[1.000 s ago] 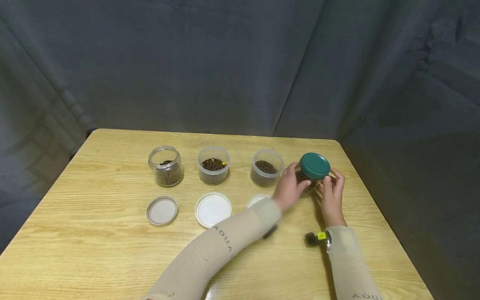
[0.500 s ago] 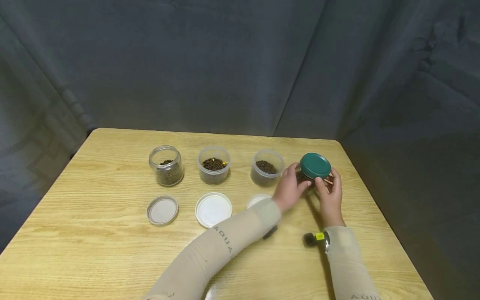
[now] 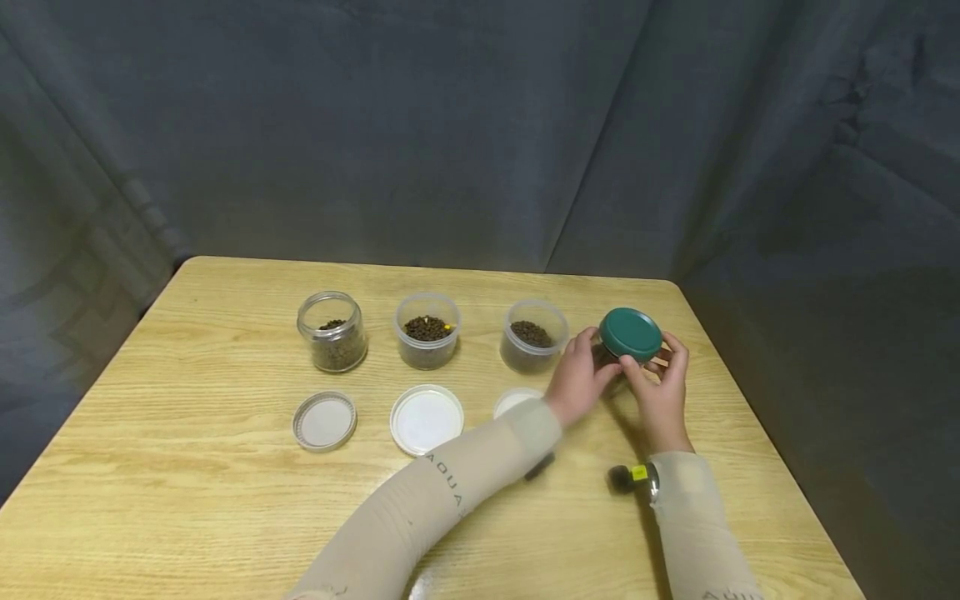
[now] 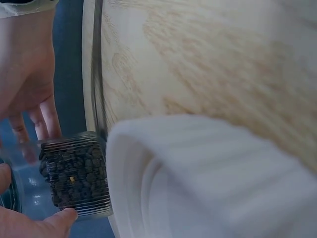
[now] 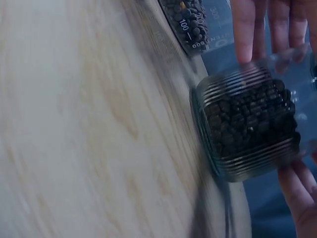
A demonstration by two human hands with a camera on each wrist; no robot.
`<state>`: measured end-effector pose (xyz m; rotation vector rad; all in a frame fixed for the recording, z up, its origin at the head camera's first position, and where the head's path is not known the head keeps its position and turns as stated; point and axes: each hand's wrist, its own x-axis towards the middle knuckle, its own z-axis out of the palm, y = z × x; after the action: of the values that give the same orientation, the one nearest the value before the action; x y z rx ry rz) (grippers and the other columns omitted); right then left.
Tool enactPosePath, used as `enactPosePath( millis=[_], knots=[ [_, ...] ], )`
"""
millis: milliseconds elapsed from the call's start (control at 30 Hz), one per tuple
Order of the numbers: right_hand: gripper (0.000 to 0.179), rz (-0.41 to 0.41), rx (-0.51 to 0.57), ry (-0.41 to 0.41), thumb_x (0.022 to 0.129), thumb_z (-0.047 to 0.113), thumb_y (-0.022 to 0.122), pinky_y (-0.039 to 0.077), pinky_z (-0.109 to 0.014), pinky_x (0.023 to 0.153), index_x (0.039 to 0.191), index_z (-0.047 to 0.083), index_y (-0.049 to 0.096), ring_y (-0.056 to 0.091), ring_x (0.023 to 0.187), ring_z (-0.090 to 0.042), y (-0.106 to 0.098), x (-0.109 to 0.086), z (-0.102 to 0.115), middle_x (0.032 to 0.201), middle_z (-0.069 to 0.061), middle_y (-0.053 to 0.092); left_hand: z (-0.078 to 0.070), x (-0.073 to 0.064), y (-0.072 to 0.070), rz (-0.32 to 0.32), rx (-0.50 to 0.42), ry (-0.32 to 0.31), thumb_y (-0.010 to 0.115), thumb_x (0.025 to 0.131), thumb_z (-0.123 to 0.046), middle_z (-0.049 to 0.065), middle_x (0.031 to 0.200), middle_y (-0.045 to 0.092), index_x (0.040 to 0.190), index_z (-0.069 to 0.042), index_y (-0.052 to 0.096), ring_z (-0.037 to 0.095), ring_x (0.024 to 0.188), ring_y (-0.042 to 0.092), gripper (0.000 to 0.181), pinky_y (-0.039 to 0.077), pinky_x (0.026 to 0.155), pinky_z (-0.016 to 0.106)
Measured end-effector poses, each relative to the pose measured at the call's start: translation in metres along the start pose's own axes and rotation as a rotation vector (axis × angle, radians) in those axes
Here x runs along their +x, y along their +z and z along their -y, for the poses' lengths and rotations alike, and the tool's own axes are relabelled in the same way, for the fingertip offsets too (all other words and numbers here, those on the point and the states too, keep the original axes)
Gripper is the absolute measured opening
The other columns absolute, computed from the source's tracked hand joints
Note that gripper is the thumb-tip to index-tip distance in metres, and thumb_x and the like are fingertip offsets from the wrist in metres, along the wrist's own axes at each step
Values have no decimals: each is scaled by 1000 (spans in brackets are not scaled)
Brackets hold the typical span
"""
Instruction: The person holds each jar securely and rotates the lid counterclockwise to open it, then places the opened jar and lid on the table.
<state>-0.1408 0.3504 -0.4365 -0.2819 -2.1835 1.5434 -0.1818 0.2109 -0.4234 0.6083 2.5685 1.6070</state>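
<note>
A clear jar [image 5: 250, 124] with a dark green lid [image 3: 630, 333] stands at the table's right side, between both hands. Dark pellets fill its lower part in the wrist views. My left hand [image 3: 579, 379] grips the jar's left side, thumb at the front. From the right, my right hand [image 3: 663, 408] holds the upper part of the jar, its thumb at the lid's front rim and fingers around the far side. In the left wrist view, fingertips reach down beside the jar [image 4: 74, 171]. The lid sits on the jar's mouth.
Left of the jar stand two clear plastic tubs [image 3: 534, 337] of brown pellets and an uncapped clear jar [image 3: 332, 333]. Before them lie a grey-white lid [image 3: 325, 422], a white lid [image 3: 426, 420] and a white lid [image 3: 516, 398] partly under my left sleeve.
My right thumb has slid leftward along the front of the green lid, and the right fingers have shifted slightly. The left hand and the other containers have stayed put.
</note>
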Motion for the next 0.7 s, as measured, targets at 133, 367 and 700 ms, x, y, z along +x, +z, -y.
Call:
enactPosePath(
  millis=[133,367,700],
  knots=[
    [77,-19,-49,4,93,26,75,46,-15,86,154,20,28,43,107,-11,4,0,3,129,3,39,-2,-1,-2,9,-7,4,66,100,-27,20,148,48,152,-1,35,28,133,52,66,43,112,33],
    [75,-73,-114,-33,92,29,76,46,-18,83,153,15,35,42,106,-10,8,0,6,136,1,42,-2,-2,-2,11,-19,3,66,100,-24,21,147,48,152,-1,35,27,133,53,65,43,112,31],
    [66,-87,-147,-89,94,29,74,47,-11,84,149,9,44,47,111,-12,5,0,10,134,-4,47,-2,-4,-1,1,-15,10,67,99,-26,19,147,48,152,0,36,27,134,51,67,41,114,31]
  ],
)
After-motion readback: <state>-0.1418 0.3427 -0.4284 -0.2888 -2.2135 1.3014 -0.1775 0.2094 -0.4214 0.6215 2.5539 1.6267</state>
